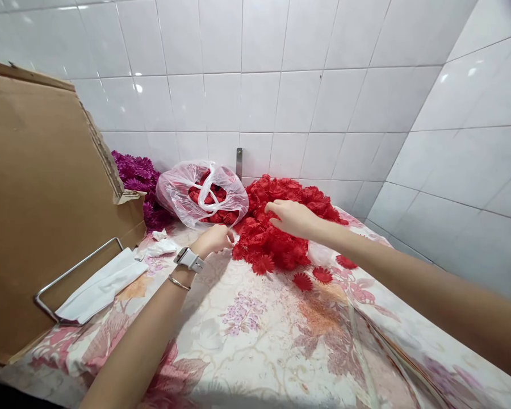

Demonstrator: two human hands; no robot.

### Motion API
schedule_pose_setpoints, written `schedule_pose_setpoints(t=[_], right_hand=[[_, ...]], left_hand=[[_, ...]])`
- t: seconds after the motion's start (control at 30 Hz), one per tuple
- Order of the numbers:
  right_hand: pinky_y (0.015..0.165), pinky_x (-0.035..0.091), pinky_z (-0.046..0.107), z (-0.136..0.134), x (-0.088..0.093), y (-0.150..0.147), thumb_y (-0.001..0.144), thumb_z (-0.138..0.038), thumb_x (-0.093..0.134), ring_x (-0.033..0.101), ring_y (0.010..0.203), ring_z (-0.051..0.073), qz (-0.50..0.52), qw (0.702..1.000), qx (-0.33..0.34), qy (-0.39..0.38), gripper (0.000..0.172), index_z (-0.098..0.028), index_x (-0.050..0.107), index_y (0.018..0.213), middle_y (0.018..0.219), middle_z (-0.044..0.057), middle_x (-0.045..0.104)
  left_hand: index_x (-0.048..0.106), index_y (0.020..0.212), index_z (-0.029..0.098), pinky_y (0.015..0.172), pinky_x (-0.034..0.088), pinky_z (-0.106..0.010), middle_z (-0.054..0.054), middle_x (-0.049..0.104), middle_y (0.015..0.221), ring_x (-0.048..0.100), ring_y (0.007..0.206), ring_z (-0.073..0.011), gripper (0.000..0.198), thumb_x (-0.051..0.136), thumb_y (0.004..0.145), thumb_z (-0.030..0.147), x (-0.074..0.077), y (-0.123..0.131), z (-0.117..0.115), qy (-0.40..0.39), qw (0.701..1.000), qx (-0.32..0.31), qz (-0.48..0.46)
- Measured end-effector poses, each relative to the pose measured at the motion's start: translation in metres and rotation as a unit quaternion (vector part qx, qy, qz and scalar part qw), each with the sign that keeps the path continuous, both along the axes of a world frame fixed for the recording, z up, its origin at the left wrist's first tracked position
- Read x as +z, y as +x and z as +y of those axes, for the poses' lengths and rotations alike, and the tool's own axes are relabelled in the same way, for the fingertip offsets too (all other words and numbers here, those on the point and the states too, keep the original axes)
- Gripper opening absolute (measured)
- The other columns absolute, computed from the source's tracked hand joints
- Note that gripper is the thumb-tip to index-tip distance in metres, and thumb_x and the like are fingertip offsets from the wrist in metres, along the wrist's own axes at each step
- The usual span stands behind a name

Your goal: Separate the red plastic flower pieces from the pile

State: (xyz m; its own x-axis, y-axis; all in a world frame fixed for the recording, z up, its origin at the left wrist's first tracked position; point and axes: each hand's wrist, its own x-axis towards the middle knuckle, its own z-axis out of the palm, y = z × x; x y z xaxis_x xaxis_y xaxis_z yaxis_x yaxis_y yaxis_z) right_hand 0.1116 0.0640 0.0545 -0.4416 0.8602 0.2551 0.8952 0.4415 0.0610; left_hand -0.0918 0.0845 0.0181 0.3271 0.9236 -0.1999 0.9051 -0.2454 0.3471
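Note:
My right hand point(290, 217) is over a heap of red artificial flower heads point(283, 247), its fingers bent but apart, with nothing visible between them. Left of the heap, my left hand point(215, 239) has its fingers curled together close to the tablecloth. Whatever those fingers may hold is too small or hidden to make out. A knotted clear plastic bag point(176, 190) with more red flower heads inside stands just behind my left hand. Two loose red flower heads point(302, 281) lie in front of the heap.
A big cardboard box point(38, 199) stands at the left, with a wire frame point(79, 270) and white paper point(102, 287) beside it. Purple flower heads point(134, 173) are piled behind. Floral cloth point(238, 363) covers the table. Tiled walls point(259, 102) rise behind and at the right.

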Motion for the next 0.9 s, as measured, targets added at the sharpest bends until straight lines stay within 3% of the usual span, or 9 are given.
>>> schedule_pose_setpoints(t=[0.17, 0.3, 0.37, 0.47, 0.53, 0.6, 0.7, 0.77, 0.9], right_hand=[[0.077, 0.049, 0.038, 0.016, 0.002, 0.013, 0.087, -0.030, 0.050, 0.058, 0.092, 0.018, -0.027, 0.999, -0.032, 0.008, 0.028, -0.017, 0.052, 0.112, 0.112, 0.007, 0.055], [0.066, 0.046, 0.031, 0.002, 0.004, 0.011, 0.089, -0.022, 0.042, 0.059, 0.082, 0.019, -0.029, 0.999, -0.017, 0.028, 0.020, -0.014, 0.059, 0.094, 0.093, 0.008, 0.061], [0.061, 0.042, 0.028, -0.011, 0.008, 0.009, 0.089, -0.018, 0.037, 0.059, 0.080, 0.020, -0.019, 0.999, -0.004, 0.043, 0.023, -0.015, 0.060, 0.088, 0.088, 0.009, 0.062], [0.061, 0.038, 0.026, -0.036, 0.006, 0.007, 0.090, -0.017, 0.031, 0.058, 0.077, 0.018, 0.007, 0.998, 0.016, 0.062, 0.027, -0.016, 0.058, 0.089, 0.084, 0.007, 0.062], [0.059, 0.036, 0.025, -0.052, -0.006, 0.008, 0.089, -0.018, 0.031, 0.056, 0.071, 0.016, 0.049, 0.995, 0.058, 0.073, 0.028, -0.016, 0.058, 0.087, 0.079, 0.007, 0.061], [0.054, 0.034, 0.025, -0.065, -0.026, 0.010, 0.088, -0.017, 0.029, 0.053, 0.061, 0.015, 0.075, 0.987, 0.112, 0.082, 0.030, -0.016, 0.058, 0.080, 0.068, 0.006, 0.059], [0.049, 0.029, 0.026, -0.075, -0.059, 0.016, 0.087, -0.015, 0.026, 0.046, 0.049, 0.014, 0.073, 0.978, 0.166, 0.107, 0.036, -0.016, 0.057, 0.070, 0.055, 0.004, 0.054], [0.050, 0.031, 0.026, -0.076, -0.076, 0.021, 0.087, -0.014, 0.028, 0.048, 0.051, 0.015, 0.097, 0.970, 0.189, 0.115, 0.033, -0.016, 0.057, 0.071, 0.057, 0.005, 0.056], [0.053, 0.036, 0.026, -0.075, -0.093, 0.027, 0.085, -0.012, 0.031, 0.053, 0.055, 0.015, 0.148, 0.959, 0.212, 0.114, 0.027, -0.015, 0.056, 0.078, 0.062, 0.006, 0.059]], left_hand=[[0.066, 0.086, 0.015, 0.049, 0.044, -0.015, -0.002, 0.067, 0.075, 0.062, 0.065, -0.0119, 0.020, 0.053, 0.071, 0.011, 0.004, 0.004, -0.005, -0.018, 0.998, -0.039, -0.048], [0.068, 0.087, 0.015, 0.049, 0.045, -0.017, -0.002, 0.069, 0.076, 0.063, 0.061, -0.0127, 0.023, 0.052, 0.070, 0.012, 0.007, 0.002, -0.003, 0.026, 0.997, -0.031, -0.070], [0.067, 0.090, 0.014, 0.056, 0.047, -0.021, -0.004, 0.070, 0.081, 0.064, 0.064, -0.0145, 0.024, 0.049, 0.074, 0.015, 0.009, 0.001, 0.000, 0.086, 0.993, -0.008, -0.081], [0.063, 0.100, 0.012, 0.080, 0.045, -0.028, -0.010, 0.066, 0.102, 0.060, 0.091, -0.0200, 0.029, 0.041, 0.081, 0.014, 0.009, -0.004, 0.006, 0.212, 0.972, 0.047, -0.089], [0.061, 0.103, 0.012, 0.090, 0.040, -0.032, -0.013, 0.061, 0.111, 0.053, 0.105, -0.0217, 0.031, 0.036, 0.085, 0.011, 0.006, -0.009, 0.011, 0.269, 0.957, 0.078, -0.079], [0.060, 0.101, 0.012, 0.090, 0.040, -0.036, -0.012, 0.061, 0.109, 0.054, 0.104, -0.0211, 0.026, 0.038, 0.087, 0.015, 0.002, -0.016, 0.017, 0.285, 0.952, 0.097, -0.058], [0.057, 0.102, 0.014, 0.082, 0.046, -0.040, -0.008, 0.060, 0.105, 0.058, 0.093, -0.0191, 0.023, 0.049, 0.086, 0.027, -0.001, -0.027, 0.026, 0.270, 0.956, 0.112, -0.023], [0.056, 0.105, 0.015, 0.080, 0.048, -0.040, -0.007, 0.058, 0.107, 0.058, 0.092, -0.0187, 0.025, 0.050, 0.085, 0.030, -0.001, -0.032, 0.032, 0.256, 0.960, 0.116, -0.003], [0.055, 0.107, 0.015, 0.078, 0.049, -0.039, -0.007, 0.057, 0.110, 0.057, 0.093, -0.0199, 0.027, 0.050, 0.085, 0.029, 0.000, -0.029, 0.043, 0.216, 0.972, 0.091, 0.027]])
